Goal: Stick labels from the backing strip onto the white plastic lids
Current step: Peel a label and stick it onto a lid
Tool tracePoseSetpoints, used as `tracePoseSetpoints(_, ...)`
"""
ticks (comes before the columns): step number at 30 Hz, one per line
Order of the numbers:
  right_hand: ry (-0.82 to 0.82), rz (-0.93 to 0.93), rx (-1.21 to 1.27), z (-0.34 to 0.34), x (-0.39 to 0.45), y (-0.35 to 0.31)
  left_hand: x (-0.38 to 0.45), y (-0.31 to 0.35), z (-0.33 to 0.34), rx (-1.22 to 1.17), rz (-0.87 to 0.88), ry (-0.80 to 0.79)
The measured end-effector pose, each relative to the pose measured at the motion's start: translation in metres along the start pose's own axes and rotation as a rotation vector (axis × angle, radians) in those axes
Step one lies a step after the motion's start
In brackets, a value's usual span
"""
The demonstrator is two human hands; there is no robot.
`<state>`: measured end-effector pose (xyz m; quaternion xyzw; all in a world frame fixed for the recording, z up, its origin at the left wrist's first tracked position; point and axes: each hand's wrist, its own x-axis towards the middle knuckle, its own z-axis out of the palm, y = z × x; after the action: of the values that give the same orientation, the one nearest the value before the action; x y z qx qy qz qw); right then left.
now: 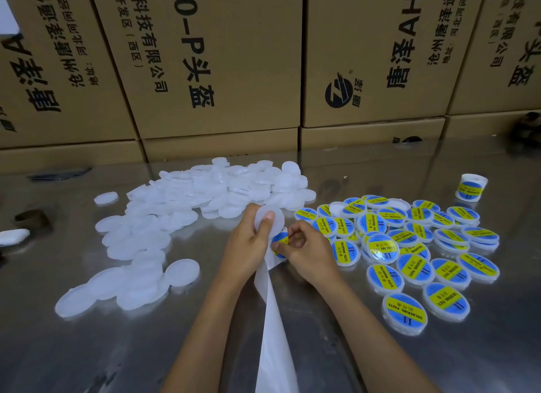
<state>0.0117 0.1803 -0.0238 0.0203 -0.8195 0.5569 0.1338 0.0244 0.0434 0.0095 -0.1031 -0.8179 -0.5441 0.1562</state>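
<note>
My left hand (pixel 250 240) grips a bare white plastic lid (pixel 276 217) with the thumb across its face, and the white backing strip (pixel 273 319) trails from under that hand toward me. My right hand (pixel 304 252) pinches a blue and yellow round label (pixel 280 242) just below the lid, at the top of the strip. A heap of bare white lids (pixel 187 205) spreads over the left and middle of the table. Several labelled lids (pixel 409 246) lie on the right.
The work surface is a shiny metal table (pixel 87 348). A roll of labels (pixel 470 187) stands at the far right. Large printed cardboard boxes (pixel 219 71) wall off the back. A white object (pixel 13 236) and a dark ring (pixel 33 218) sit at the left edge.
</note>
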Motion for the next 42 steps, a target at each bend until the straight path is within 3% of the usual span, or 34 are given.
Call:
tracePoseSetpoints(5,0.001,-0.014,-0.047,-0.001,-0.001,-0.001,-0.001,0.000,-0.003,0.041,0.006,-0.063)
tracePoseSetpoints(15,0.025,-0.006,0.000,-0.006,-0.009,-0.008,0.000,-0.001,-0.003,0.083,0.008,-0.031)
tracePoseSetpoints(23,-0.234,0.086,0.180,-0.029,-0.016,-0.023,0.002,-0.007,-0.003,0.082,0.010,0.003)
tracePoseSetpoints(26,-0.325,0.145,0.381,-0.036,-0.019,-0.031,0.003,-0.007,-0.003,0.061,0.015,0.014)
tracePoseSetpoints(31,-0.256,0.175,0.814,-0.046,-0.017,-0.037,0.002,0.002,-0.002,-0.130,-0.111,0.096)
tracePoseSetpoints(35,-0.169,0.177,0.748,-0.045,-0.016,-0.037,0.001,0.018,-0.007,-0.406,-0.228,0.148)
tracePoseSetpoints(42,-0.039,0.072,0.648,-0.035,-0.018,-0.043,-0.005,0.029,-0.005,-0.666,-0.204,-0.064)
